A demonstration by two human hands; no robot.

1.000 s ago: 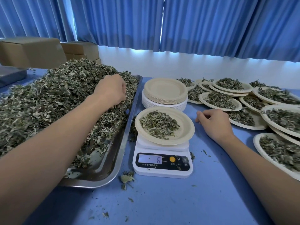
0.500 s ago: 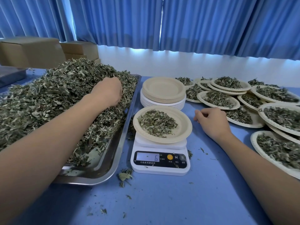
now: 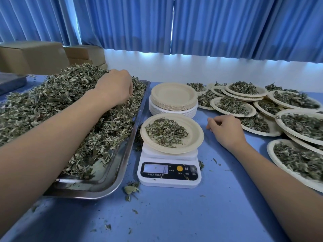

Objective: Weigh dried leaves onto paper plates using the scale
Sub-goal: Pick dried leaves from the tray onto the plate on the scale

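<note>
Since half a second ago the left hand has lifted slightly on the heap, while the right hand and the reading on the scale are unchanged.

The paper plate sits centred on the white digital scale, and a small pile of leaves lies on its left half. The display shows 6.

Just left of the scale stands a steel tray heaped with dried leaves. The left hand is on top of the heap near the tray's far right corner, knuckles up. Its fingers are curled down together and close on a bunch of dried leaves.

The right hand rests on the blue table just right of the weighed plate, apart from it. Its fingers are loosely curled and hold nothing.

Behind the scale, touching neither hand, stands a stack of empty paper plates. To the right of the stack, many filled plates overlap one another, reaching the right edge of the view.

Leaf scraps lie on the table between tray and scale. Cardboard boxes stand at the far left behind the tray. Blue curtains hang along the back wall.
</note>
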